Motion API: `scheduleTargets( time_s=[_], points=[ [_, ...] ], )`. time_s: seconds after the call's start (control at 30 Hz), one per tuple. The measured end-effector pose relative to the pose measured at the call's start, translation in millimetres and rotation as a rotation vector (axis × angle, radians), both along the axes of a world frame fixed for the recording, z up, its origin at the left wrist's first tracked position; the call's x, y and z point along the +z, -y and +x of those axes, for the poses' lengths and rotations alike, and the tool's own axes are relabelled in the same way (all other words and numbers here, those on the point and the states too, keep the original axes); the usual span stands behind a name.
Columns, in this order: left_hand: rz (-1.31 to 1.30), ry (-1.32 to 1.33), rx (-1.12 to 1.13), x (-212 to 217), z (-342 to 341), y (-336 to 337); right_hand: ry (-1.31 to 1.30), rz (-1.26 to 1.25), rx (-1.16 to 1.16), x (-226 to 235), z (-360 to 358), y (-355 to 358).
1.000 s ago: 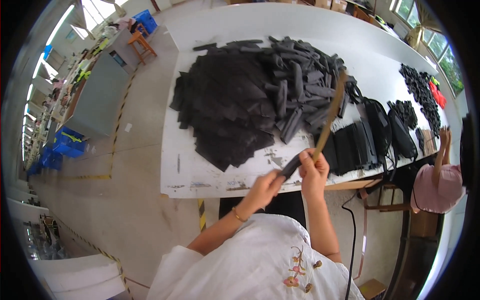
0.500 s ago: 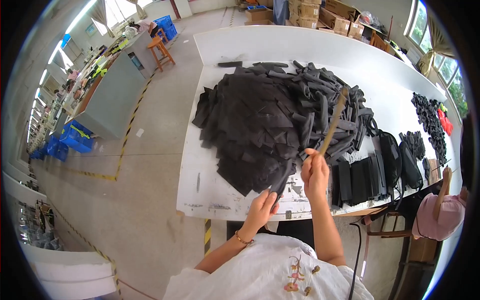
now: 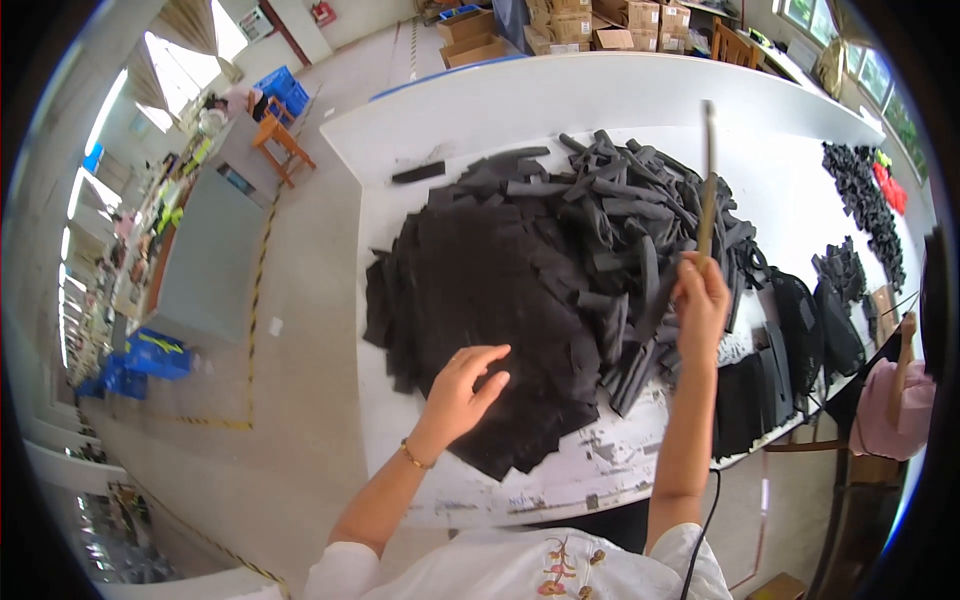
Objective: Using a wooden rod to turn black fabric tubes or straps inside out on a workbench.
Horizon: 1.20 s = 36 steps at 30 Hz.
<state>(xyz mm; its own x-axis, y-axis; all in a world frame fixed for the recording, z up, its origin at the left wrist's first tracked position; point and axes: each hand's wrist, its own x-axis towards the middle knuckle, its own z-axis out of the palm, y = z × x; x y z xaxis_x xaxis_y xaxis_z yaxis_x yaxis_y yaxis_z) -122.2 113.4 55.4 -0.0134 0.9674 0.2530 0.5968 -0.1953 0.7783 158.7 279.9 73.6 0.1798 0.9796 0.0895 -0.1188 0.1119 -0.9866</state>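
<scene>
Black fabric pieces [image 3: 480, 290]; white table [image 3: 775, 195]; brownish stick [image 3: 708, 212]; yellow-black striped tape [image 3: 257, 300].

Before you on the bench [image 3: 785, 205], sheets [image 3: 475, 290] lie left, rolls [image 3: 645, 200] behind and right of them; farther right are panels [image 3: 742, 400], then bags [image 3: 797, 308]. Cartons [image 3: 572, 27] sit beyond the bench. Your left hand [image 3: 463, 395] is over the sheets.

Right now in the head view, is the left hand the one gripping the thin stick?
No, the right hand grips the thin stick, while the left hand is open over flat black pieces.
</scene>
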Motion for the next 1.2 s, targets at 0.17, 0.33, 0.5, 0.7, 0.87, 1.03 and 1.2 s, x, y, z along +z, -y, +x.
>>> scheduleTargets(
  time_s=[0.17,0.33,0.5,0.7,0.87,1.03,1.2],
  points=[
    [0.072,-0.232,-0.071,21.1,-24.1,-90.2,-0.146,0.003,-0.215,-1.6,54.0,-55.7],
    [0.047,-0.382,-0.194,17.0,-21.7,-149.3,-0.059,0.153,-0.361,7.1,54.6,-109.1],
    [0.023,-0.420,-0.303,13.0,-14.8,-170.0,0.101,0.070,-0.101,8.1,-26.4,-152.3],
    [0.037,-0.509,-0.401,-0.9,-24.9,-218.4,0.702,0.102,0.572,-9.7,-92.8,-185.2],
    [-0.037,-0.618,-0.358,-47.6,-56.9,-252.0,1.084,0.019,0.779,-65.5,-68.4,-215.0],
    [-0.133,-0.583,-0.353,-79.2,-62.0,-251.6,1.139,-0.037,0.463,-125.5,-44.7,-245.5],
    [-0.200,-0.548,-0.339,-84.8,-52.2,-224.8,1.047,-0.091,0.297,-136.7,-47.5,-286.3]
  ],
)
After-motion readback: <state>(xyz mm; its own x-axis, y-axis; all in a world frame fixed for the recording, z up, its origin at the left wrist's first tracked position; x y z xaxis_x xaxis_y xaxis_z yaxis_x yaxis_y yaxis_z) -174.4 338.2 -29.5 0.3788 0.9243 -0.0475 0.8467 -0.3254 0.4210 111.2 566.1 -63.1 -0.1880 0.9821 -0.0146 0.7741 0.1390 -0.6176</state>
